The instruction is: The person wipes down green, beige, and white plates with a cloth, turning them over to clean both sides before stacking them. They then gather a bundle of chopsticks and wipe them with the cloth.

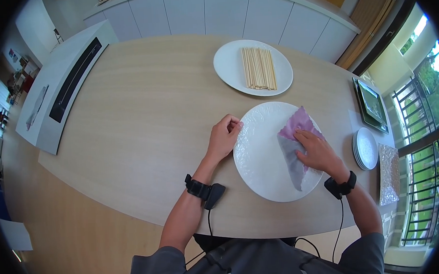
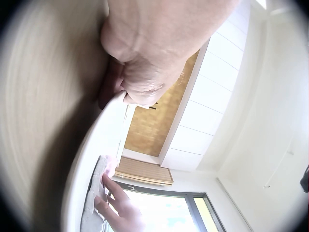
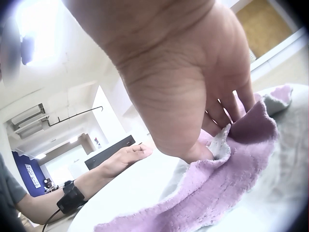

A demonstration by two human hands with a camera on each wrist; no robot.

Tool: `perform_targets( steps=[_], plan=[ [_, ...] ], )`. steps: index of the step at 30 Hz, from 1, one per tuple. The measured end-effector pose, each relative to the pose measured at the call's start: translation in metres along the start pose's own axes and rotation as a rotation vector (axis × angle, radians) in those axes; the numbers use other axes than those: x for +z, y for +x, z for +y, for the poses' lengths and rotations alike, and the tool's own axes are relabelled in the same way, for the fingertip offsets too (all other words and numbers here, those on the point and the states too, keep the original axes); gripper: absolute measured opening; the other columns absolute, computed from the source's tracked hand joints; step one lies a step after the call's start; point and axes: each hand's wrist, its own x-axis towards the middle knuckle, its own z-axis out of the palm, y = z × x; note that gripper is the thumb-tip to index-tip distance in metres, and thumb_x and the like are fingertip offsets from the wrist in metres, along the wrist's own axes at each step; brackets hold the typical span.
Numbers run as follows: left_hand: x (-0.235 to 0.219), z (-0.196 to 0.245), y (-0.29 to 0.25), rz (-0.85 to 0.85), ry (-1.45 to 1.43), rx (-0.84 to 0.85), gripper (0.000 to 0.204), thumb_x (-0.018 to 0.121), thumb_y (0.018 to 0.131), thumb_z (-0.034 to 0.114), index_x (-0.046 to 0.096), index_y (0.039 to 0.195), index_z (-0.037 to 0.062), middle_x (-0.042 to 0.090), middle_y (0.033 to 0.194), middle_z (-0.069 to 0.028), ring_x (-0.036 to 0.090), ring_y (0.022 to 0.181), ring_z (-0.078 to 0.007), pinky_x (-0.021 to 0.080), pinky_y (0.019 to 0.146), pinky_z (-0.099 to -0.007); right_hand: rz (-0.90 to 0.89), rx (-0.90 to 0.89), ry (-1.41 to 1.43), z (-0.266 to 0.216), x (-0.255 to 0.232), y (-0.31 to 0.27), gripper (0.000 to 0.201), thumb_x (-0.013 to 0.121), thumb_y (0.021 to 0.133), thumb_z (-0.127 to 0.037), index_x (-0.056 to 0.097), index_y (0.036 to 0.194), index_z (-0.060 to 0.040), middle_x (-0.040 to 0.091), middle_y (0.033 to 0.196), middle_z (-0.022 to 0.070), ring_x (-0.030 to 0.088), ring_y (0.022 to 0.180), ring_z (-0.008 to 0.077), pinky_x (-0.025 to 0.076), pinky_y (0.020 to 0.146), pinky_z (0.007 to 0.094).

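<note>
A large white plate (image 1: 256, 160) with a patterned rim lies on the table. At its left edge the left hand (image 1: 225, 136) grips the rim, fingers curled; the left wrist view shows the rim (image 2: 104, 128) between thumb and fingers of that hand (image 2: 149, 53). The right hand (image 1: 317, 150) presses a pink and grey cloth (image 1: 294, 165) onto the right part of the plate, fingers spread and fairly straight. In the right wrist view the cloth (image 3: 212, 188) is bunched in folds around the fingertips of this hand (image 3: 178, 82).
Behind the large plate, a white plate (image 1: 230, 66) holds a row of pale sticks (image 1: 259, 68). Along the table's right side are stacked small plates (image 1: 367, 148), dark green trays (image 1: 372, 105) and a clear textured tray (image 1: 388, 174). A white unit (image 1: 65, 86) stands at the left end.
</note>
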Motion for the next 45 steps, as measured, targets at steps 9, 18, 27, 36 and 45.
perform_targets(
  steps=[9,18,27,36,45],
  plan=[
    [0.001,0.001,-0.001,0.006,0.002,0.005,0.019,0.067,0.095,0.016,0.064,0.097,-0.0022,0.069,0.081,-0.0083,0.061,0.071,-0.0133,0.051,0.068,-0.0287,-0.034,-0.04,0.056,-0.022,-0.011,-0.051,0.04,0.064,0.08,-0.009,0.057,0.119,-0.0001,0.061,0.12,0.0183,0.058,0.115,0.0366,0.05,0.096,0.0437],
    [0.001,-0.001,0.0,0.003,-0.018,0.01,0.016,0.067,0.095,0.014,0.065,0.097,-0.001,0.066,0.08,-0.0029,0.057,0.073,-0.0087,0.048,0.068,-0.0261,-0.105,-0.311,0.21,-0.072,0.0,-0.041,0.048,0.055,0.07,0.008,0.058,0.117,-0.0037,0.057,0.122,0.0114,0.054,0.12,0.0323,0.052,0.092,0.0436],
    [0.001,-0.004,0.001,0.0,-0.012,0.033,0.015,0.065,0.096,0.014,0.063,0.097,-0.0012,0.067,0.079,-0.007,0.06,0.071,-0.0131,0.05,0.068,-0.0287,-0.008,-0.455,0.228,-0.084,0.023,0.026,0.06,0.062,0.072,0.0,0.053,0.132,-0.0012,0.05,0.139,0.018,0.046,0.134,0.0363,0.038,0.111,0.0453],
    [-0.001,0.0,0.0,-0.022,0.019,-0.002,0.015,0.064,0.097,0.014,0.063,0.099,-0.0011,0.066,0.081,-0.0045,0.059,0.073,-0.0099,0.049,0.068,-0.0269,0.123,-0.274,0.067,-0.039,0.034,0.075,0.063,0.059,0.079,-0.006,0.047,0.14,0.0006,0.043,0.149,0.0226,0.04,0.14,0.0377,0.034,0.116,0.0445],
    [-0.001,0.004,-0.001,-0.008,-0.005,-0.007,0.018,0.065,0.096,0.016,0.064,0.098,-0.0016,0.068,0.082,-0.0073,0.061,0.074,-0.0129,0.05,0.07,-0.0288,0.122,-0.049,0.014,0.017,0.014,0.024,0.053,0.052,0.082,-0.001,0.054,0.135,-0.0009,0.05,0.145,0.021,0.043,0.138,0.0368,0.036,0.115,0.0443]
  ],
)
